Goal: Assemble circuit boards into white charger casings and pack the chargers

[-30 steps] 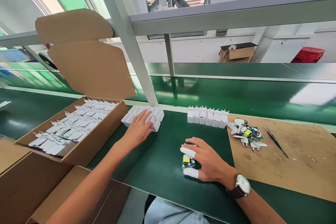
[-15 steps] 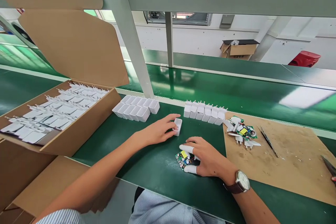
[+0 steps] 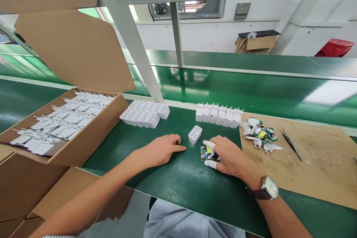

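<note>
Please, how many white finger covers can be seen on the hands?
2, both on the right hand: the upper cover on the index finger and the lower cover on the thumb. None shows on the left hand, but some of its fingertips are hidden.

The worktop (image 3: 173,182) is dark green, the lone casing (image 3: 195,135) plain white, and the circuit board (image 3: 204,155) green with a yellow block (image 3: 208,149). The finger covers (image 3: 210,164) are white, the watch strap (image 3: 258,194) dark brown, the cardboard box (image 3: 97,134) tan, and the clothing (image 3: 181,219) finely striped in blue-grey and white.
</note>
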`<state>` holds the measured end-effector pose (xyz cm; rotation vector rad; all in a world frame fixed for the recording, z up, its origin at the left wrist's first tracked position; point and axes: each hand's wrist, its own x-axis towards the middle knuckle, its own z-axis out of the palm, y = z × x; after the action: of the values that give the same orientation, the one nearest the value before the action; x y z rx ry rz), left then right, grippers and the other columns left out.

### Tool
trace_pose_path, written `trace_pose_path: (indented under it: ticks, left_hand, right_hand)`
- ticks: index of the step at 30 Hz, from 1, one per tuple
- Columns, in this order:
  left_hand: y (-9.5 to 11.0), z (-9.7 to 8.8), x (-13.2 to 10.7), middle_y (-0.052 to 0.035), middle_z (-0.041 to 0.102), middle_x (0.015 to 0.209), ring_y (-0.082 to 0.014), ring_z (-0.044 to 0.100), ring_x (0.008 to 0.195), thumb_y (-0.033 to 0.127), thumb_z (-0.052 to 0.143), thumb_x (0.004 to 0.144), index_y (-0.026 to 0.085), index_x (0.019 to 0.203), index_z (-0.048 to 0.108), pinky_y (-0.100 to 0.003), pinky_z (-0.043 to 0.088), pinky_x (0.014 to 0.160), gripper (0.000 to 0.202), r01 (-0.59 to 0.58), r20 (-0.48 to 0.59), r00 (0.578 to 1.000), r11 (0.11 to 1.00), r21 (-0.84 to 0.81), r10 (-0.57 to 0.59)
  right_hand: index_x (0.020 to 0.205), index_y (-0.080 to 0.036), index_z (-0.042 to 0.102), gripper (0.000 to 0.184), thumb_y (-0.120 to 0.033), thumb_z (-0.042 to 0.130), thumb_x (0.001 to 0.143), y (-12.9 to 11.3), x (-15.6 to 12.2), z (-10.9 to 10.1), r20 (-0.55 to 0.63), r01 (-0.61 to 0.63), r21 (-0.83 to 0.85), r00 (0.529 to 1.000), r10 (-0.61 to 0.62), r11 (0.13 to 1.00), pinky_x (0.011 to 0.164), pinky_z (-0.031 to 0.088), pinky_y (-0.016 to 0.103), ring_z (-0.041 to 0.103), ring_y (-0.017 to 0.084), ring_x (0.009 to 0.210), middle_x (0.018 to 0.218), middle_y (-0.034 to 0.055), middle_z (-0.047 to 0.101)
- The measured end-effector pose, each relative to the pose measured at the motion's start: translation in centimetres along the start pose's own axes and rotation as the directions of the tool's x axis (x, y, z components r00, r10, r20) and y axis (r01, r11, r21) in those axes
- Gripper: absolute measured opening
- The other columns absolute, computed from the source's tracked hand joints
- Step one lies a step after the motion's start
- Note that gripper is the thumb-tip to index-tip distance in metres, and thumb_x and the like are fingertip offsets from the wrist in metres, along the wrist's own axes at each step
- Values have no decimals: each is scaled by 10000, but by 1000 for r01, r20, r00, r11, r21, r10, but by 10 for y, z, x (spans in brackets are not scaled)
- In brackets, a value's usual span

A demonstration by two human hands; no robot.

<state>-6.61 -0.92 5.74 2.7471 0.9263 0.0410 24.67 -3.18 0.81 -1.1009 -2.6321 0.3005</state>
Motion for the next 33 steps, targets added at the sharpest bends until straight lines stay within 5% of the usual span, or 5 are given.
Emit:
trace_pose_path:
  ticks: [4,12,17,22,33]
  left_hand:
    - [-2,-13,-3,-52,576,747,-186,537,720,22,465,871,180,593,576,-302,424,646,339,-8,-33,999,989,149,13]
    - [0,-19,-10,-45,685,955,-191,624,855,-25,413,808,214,921,747,-285,470,751,426,7,41,999,999,50,-9]
    - [4,-14,-13,-48,625,752,-190,571,739,8,455,842,191,656,679,-285,452,660,344,9,116,993,998,56,-16]
    - [8,-14,-12,-75,657,1119,-197,613,929,-70,399,809,200,1084,724,-285,469,791,504,77,106,990,986,146,-93]
    - [15,-6,-12,-31,656,881,-175,628,802,-60,484,782,190,777,699,-267,470,761,330,23,129,991,999,38,-27]
  right_hand:
    - [1254,-144,619,446,-375,752,897,0,0,1,-7,-2,9,1000,3,1000,831,520,465,596,302,987,1142,140,656]
    - [1235,-151,625,426,-382,747,899,1,0,3,-34,10,6,999,-10,1000,822,527,471,602,314,990,1119,149,659]
    - [1204,-143,634,397,-368,744,896,-1,1,0,-12,2,-7,1000,-2,1000,817,541,484,616,322,988,1115,157,664]
    - [1195,-136,636,389,-369,736,899,-2,2,-2,39,-15,-18,999,16,1000,828,547,500,620,339,1017,1138,166,662]
    - [1267,-149,593,449,-272,756,867,-1,-3,-9,27,-29,38,999,28,999,860,560,495,620,320,1034,1189,153,650]
